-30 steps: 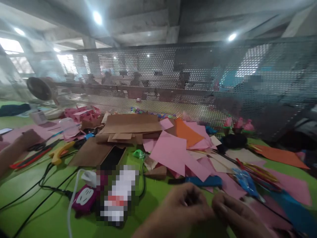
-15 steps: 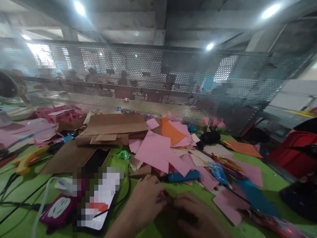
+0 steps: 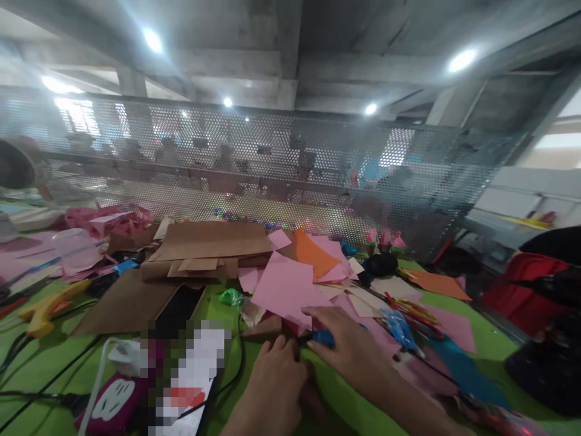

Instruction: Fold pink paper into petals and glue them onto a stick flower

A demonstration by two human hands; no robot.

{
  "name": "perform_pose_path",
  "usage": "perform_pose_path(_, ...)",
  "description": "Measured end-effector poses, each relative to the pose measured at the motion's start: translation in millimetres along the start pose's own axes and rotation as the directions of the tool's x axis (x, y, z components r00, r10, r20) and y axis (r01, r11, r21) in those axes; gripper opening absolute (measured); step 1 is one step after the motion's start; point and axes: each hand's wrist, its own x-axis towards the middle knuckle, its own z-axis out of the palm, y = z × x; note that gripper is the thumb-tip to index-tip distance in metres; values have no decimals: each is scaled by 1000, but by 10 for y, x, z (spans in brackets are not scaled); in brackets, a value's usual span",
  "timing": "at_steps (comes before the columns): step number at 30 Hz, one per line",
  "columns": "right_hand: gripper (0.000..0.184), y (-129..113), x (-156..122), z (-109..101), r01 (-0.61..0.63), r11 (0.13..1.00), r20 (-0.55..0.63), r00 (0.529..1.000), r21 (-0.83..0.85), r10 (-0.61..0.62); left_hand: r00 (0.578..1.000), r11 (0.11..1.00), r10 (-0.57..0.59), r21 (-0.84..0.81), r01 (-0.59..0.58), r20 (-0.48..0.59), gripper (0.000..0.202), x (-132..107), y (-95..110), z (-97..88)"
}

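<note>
My left hand (image 3: 276, 383) is low in the middle, its fingers curled down. A dim pinkish patch shows by its right side, too dark to name, and what the fingers hold is hidden. My right hand (image 3: 351, 348) reaches across a long blue object (image 3: 323, 336), thumb and forefinger apart, holding nothing. Its fingertips are over the lower edge of a pink paper sheet (image 3: 284, 284) on the pile. A crumpled green wrapper (image 3: 231, 297) and a torn brown paper piece (image 3: 263, 329) lie beyond my left hand.
Brown cardboard (image 3: 209, 242) and an orange sheet (image 3: 315, 257) lie at the back. On the left are a phone (image 3: 195, 369), a purple power block (image 3: 113, 396), cables and a yellow-handled tool (image 3: 49, 309). Scissors (image 3: 415, 315) lie right. A perforated metal screen (image 3: 272, 163) stands behind.
My right hand has moved up and forward from beside my left hand to the blue object and paper pile, its fingers stretching out. The camera view has tilted up slightly.
</note>
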Motion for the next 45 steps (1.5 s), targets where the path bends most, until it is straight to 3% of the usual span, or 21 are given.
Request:
perform_pose_path(3, 57, -119, 250, 156, 105, 990, -3, 994, -98, -105, 1000, 1000, -11, -8, 10, -17, 37, -5, -14, -29)
perform_pose_path(6, 47, -151, 397, 259, 137, 978, -36, 989, -159, -144, 994, 998, -57, -6, 57, -90, 26, -54, -77, -78)
perform_pose_path(9, 34, -104, 448, 203, 117, 970, -114, 983, -213, -144, 984, 995, -95, -15, 94, -150, 22, -104, -134, -147)
perform_pose_path(12, 30, -55, 386, 10, 72, 967, -220, 967, -245, -128, 968, 990, -135, -63, 124, -211, 26, -130, -176, -221)
perform_pose_path(15, 22, -59, 156, -228, 69, 969, -288, 948, -236, -138, 939, 978, -201, -111, 176, -280, 25, -151, -237, -270)
perform_pose_path(19, 13, -67, -422, -472, 120, 978, -344, 923, -169, -172, 910, 976, -218, -102, 194, -353, 25, -187, -319, -285)
perform_pose_path(24, 12, 89, -1276, -521, 111, 976, -339, 925, -186, -170, 880, 952, -292, -29, 304, -374, 24, -320, -306, -250)
perform_pose_path(26, 11, 178, -1544, -464, 71, 983, -325, 938, -168, -123, 851, 949, -287, -9, 316, -439, 34, -471, -269, -184)
perform_pose_path(28, 11, 254, -1729, -391, 21, 993, -280, 959, -120, -54, 836, 966, -208, 30, 259, -508, 59, -669, -214, -51)
perform_pose_path(31, 13, 318, -1845, -306, -43, 999, -151, 988, -15, 41, 871, 992, 18, 115, 44, -491, 79, -944, -81, 296)
perform_pose_path(32, 13, 324, -1850, -290, -62, 998, -106, 992, 20, 64, 862, 982, 161, 165, -91, -481, 76, -1007, -23, 439)
perform_pose_path(33, 13, 325, -1845, -280, -77, 996, -68, 994, 52, 80, 868, 971, 215, 190, -143, -447, 73, -1051, 39, 583)
perform_pose_path(37, 15, 299, -1796, -270, -98, 989, 11, 995, 106, 97, 861, 947, 305, 224, -229, -407, 45, -1104, 255, 1013)
perform_pose_path(42, 29, 334, -1770, -269, -24, 993, 41, 999, 115, 19, 866, 950, 294, 222, -219, -404, 41, -1130, 369, 1094)
perform_pose_path(45, 24, 370, -1750, -287, -5, 986, 37, 999, 169, -1, 879, 965, 255, 170, -202, -404, 36, -1147, 427, 1051)
